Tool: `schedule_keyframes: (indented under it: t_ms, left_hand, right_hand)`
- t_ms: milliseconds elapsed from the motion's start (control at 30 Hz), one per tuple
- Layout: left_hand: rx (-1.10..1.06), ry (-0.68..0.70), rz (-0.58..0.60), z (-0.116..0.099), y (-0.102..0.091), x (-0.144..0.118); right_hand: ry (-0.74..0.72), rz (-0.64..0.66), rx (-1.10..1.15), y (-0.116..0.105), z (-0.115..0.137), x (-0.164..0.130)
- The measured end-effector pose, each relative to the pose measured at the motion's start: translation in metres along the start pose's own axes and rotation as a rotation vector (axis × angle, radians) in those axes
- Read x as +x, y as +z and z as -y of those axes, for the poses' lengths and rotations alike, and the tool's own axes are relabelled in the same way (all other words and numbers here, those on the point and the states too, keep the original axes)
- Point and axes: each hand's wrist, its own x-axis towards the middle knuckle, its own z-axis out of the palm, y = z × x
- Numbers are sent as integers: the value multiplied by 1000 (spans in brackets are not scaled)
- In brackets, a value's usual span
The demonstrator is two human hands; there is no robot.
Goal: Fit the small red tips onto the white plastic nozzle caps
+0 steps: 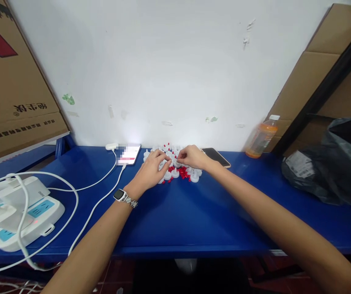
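On the table (193,220), the left hand (153,167) curls loosely, the right hand (191,156) has its grip nearly closed; I cannot tell what either holds. Both are at the white pieces (194,178), red bits (183,172) among them. A light pinch, piece steadied, should work best.

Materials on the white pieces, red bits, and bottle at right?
White pieces: probably molded plastic, satin; milky, smooth, rounded surfaces. Red bits: maybe plastic, evenly colored; too small to tell finish. Bottle: likely clear, smooth plastic; looks see-through with orange tint.
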Motion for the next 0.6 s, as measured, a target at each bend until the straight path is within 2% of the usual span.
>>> schedule_keyframes:
  t_ms: [167, 333, 433, 500, 600]
  left_hand:
    - [-12, -14, 25, 2, 0, -1]
    - [-17, 9, 20, -2, 2, 0]
    - [-13, 26, 35, -6, 4, 1]
    - [-10, 30, 40, -9, 5, 2]
    - [-11, 14, 42, -11, 6, 1]
  right_hand:
    - [-41, -57, 13, 1, -3, -7]
    - [21, -184, 68, -4, -10, -42]
    - [37, -192, 35, -3, -14, -58]
    - [29, -196, 6, -1, -14, -58]
    - [-37, -194, -44, 2, -11, -44]
